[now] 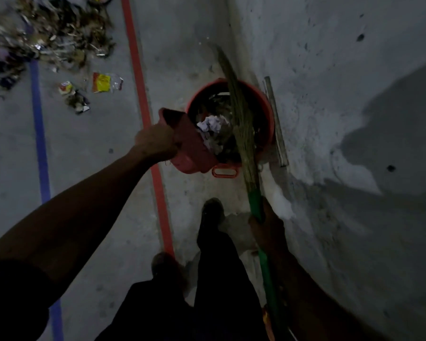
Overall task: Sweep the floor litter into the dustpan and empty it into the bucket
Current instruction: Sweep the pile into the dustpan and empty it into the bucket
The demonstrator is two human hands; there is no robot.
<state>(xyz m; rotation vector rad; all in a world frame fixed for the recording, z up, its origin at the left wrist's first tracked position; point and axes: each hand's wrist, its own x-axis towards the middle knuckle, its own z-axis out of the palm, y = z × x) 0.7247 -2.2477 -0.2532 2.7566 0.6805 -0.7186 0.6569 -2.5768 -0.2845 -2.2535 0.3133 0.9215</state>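
Observation:
My left hand (155, 141) grips the handle of a red dustpan (191, 146), tilted over the near-left rim of the red bucket (266, 112). Crumpled paper and scraps (213, 129) lie at the dustpan's mouth and inside the bucket. My right hand (268, 227) holds the green handle of a grass broom (241, 124), whose bristles stretch across the bucket's opening. A large pile of litter (49, 35) lies on the floor at the upper left, with a yellow wrapper (101, 82) and smaller scraps (76, 99) near it.
A grey wall (342, 94) rises just right of the bucket, with a metal strip (277, 121) leaning at its base. A red line (143, 99) and a blue line (40, 134) run along the concrete floor. My feet (212, 210) stand just before the bucket.

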